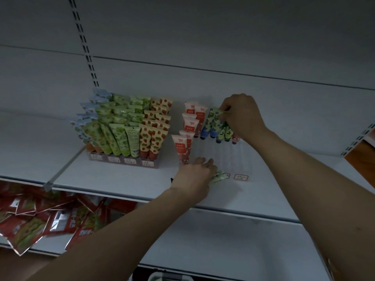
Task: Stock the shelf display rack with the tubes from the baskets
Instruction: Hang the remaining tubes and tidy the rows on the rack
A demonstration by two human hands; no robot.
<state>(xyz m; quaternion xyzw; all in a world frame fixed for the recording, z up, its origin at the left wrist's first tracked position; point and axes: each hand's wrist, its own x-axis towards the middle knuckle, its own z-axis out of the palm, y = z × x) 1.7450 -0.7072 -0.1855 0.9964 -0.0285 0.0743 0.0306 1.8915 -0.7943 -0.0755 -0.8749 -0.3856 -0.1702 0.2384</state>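
Red foil packets (40, 218) lower left; full clear rack (125, 159) left of centre. Right hand (242, 116) pinching upright blue-green patterned tube (213, 120), cap down; left hand (194, 179) gripping pale green tube (219, 176), lying sideways.

Head view: worn on the person's head, facing forward and slightly up, close to the white metal shelf (125, 179).
Shared coverage: single view only.

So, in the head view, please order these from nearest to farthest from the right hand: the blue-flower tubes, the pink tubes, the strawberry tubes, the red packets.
1. Blue-flower tubes: the right hand holds one at its top.
2. Pink tubes: just left of them, same clear rack.
3. Strawberry tubes: right end of the full rack, farther left.
4. Red packets: lower shelf, far left.
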